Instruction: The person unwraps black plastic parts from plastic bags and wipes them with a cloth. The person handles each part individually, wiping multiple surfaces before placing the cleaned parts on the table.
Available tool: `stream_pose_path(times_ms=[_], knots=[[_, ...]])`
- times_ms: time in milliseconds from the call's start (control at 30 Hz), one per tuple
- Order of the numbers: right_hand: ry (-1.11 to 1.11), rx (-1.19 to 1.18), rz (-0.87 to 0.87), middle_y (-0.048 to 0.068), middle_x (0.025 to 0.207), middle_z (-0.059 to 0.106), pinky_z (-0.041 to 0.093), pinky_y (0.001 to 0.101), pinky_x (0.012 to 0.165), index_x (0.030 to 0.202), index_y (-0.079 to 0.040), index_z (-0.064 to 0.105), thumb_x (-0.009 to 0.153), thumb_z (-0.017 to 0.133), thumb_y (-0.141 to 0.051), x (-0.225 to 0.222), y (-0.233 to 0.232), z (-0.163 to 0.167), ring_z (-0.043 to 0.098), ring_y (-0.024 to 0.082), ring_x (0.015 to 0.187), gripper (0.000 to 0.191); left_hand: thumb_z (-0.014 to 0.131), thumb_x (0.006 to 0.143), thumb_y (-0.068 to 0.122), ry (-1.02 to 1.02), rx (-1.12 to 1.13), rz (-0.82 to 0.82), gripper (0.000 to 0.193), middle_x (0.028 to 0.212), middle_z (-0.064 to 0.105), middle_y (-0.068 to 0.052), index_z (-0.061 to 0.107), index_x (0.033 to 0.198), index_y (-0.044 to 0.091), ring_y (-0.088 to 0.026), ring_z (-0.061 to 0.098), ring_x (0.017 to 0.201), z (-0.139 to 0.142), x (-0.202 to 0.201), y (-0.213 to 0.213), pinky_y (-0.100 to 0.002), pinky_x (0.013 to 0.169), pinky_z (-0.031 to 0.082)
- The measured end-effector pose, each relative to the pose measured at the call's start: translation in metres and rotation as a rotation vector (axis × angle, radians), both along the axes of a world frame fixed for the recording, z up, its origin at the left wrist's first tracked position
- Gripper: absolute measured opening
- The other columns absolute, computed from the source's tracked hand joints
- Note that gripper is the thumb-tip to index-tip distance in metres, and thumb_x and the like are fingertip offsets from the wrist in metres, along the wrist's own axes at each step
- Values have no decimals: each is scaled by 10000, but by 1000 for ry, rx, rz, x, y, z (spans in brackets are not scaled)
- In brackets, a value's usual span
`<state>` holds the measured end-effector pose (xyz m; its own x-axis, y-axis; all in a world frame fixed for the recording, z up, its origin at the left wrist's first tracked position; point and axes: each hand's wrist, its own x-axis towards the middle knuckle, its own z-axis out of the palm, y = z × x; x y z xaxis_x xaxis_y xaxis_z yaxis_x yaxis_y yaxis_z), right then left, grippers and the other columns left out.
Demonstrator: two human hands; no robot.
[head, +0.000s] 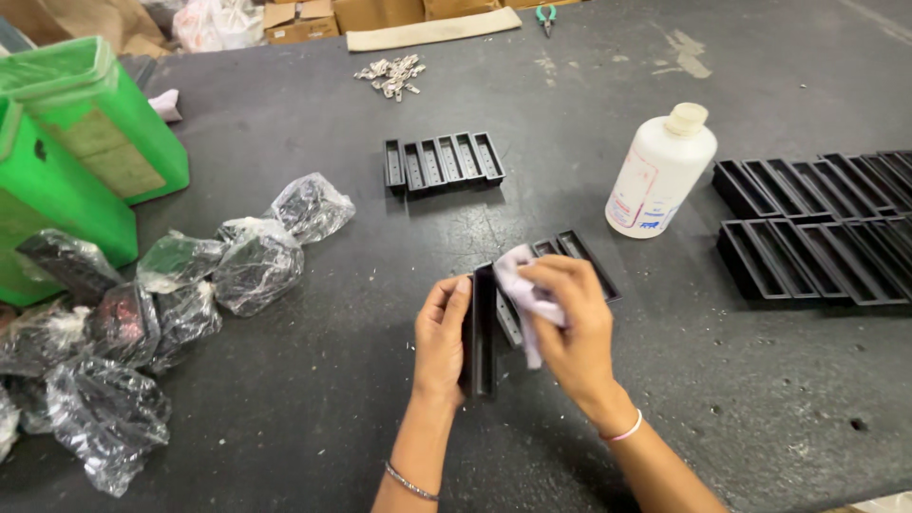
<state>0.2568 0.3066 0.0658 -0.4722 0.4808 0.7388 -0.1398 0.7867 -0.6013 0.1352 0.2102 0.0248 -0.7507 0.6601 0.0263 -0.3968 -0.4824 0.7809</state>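
Observation:
My left hand grips a narrow black plastic tray part, held on its edge just above the dark table. My right hand pinches a small pale cloth and presses it against the top of that part. Right behind my hands lie a few more black tray parts, partly hidden by the cloth and fingers. A white plastic bottle with a cream cap stands upright to the right of them.
A row of several black tray parts lies further back. Two rows of larger black trays fill the right edge. Clear plastic bags with dark parts pile up at left beside green bins. Small metal pieces lie far back.

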Motion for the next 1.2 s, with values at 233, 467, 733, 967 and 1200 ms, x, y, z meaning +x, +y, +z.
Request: stream_pose_path(times_ms=[233,467,733,967,1200], knots=[[-157,269,-16,137,1255,613,479,427,970,1257,-103,693,769,708,71,-5,-15,-5,563,338,1114,518,659,1008,223,194,-103,46,225,958,695,1,699,1100,22,-53,611,859,-3,-9,-8,-218,771,508],[-266,185,153,173,1225,584,500,411,944,1264,-86,659,716,613,116,-8,-28,-4,580,356,1096,586,693,997,217,159,-42,195,224,954,677,1,702,1086,12,-59,599,848,-9,-21,-8,-220,760,505],[-398,-137,472,150,1102,602,527,350,866,1235,-65,653,804,637,47,-7,-47,-12,645,274,992,446,674,1004,210,165,-5,578,201,964,687,-4,695,1063,18,-60,610,847,-8,-48,-20,-219,755,516],[-485,-1023,617,38,952,716,497,245,649,1219,-70,686,951,590,-144,-16,-36,-33,623,107,771,295,700,1014,172,616,-322,872,184,932,598,4,719,1124,25,-80,475,766,14,-18,-27,-238,678,422],[-155,-1322,767,30,988,685,484,240,646,1264,6,642,1020,633,-184,-12,-16,-34,620,88,806,310,756,971,134,1091,-227,847,234,1062,672,-89,664,1164,40,-209,676,964,25,3,-23,-322,859,554]])
